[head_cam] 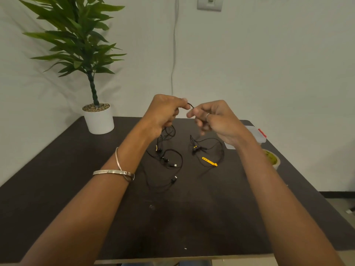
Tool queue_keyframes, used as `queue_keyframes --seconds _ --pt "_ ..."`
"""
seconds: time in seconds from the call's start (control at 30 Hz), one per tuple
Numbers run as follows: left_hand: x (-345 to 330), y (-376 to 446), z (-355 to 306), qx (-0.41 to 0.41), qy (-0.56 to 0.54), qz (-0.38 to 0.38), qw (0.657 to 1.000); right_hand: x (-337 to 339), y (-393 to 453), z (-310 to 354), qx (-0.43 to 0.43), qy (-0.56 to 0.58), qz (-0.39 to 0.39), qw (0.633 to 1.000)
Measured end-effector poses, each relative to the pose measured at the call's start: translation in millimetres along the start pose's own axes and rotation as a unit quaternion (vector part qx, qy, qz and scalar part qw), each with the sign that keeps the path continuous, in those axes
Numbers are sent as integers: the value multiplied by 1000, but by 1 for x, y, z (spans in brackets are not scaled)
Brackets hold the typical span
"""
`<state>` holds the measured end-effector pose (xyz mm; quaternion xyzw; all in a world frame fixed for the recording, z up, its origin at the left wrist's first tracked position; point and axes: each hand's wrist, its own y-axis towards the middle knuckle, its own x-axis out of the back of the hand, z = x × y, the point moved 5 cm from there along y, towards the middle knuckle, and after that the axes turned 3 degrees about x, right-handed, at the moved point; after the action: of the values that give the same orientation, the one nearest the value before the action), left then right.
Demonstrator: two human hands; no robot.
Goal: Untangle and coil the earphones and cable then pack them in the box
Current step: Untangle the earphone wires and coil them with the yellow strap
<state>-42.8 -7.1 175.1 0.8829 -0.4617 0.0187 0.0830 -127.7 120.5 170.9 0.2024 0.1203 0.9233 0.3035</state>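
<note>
My left hand point(165, 112) and my right hand point(215, 120) are raised above the dark table point(76, 169), each pinching a short arc of black wire point(190, 105) stretched between them. Below the left hand hangs a tangle of black earphone wire and cable point(167, 156) that spreads over the table, with small plugs at its near end. A second black strand point(209, 146) with yellow-marked earbuds and a yellow inline piece point(209, 161) lies under the right hand. The clear plastic box point(255, 134) with a red latch sits at the far right, partly hidden by my right wrist.
A potted plant point(99, 120) in a white pot stands at the table's far left corner. A roll of tape point(271, 159) lies near the right edge. A wall is close behind the table, with a thin cord hanging down it.
</note>
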Motion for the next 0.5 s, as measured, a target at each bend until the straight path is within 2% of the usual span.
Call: queue_keyframes --seconds 0.1,0.23,0.4,0.5 --pt "8 0 3 -3 16 19 1000 14 -4 -9 -25 17 -33 999" --pt "17 -2 12 3 38 32 999 49 -7 -17 -13 -109 -89 990" --pt "24 -2 21 5 68 13 998 86 -12 -29 -13 -242 -175 954" --pt "23 0 22 6 67 5 998 96 -16 -36 -20 -336 -239 911"
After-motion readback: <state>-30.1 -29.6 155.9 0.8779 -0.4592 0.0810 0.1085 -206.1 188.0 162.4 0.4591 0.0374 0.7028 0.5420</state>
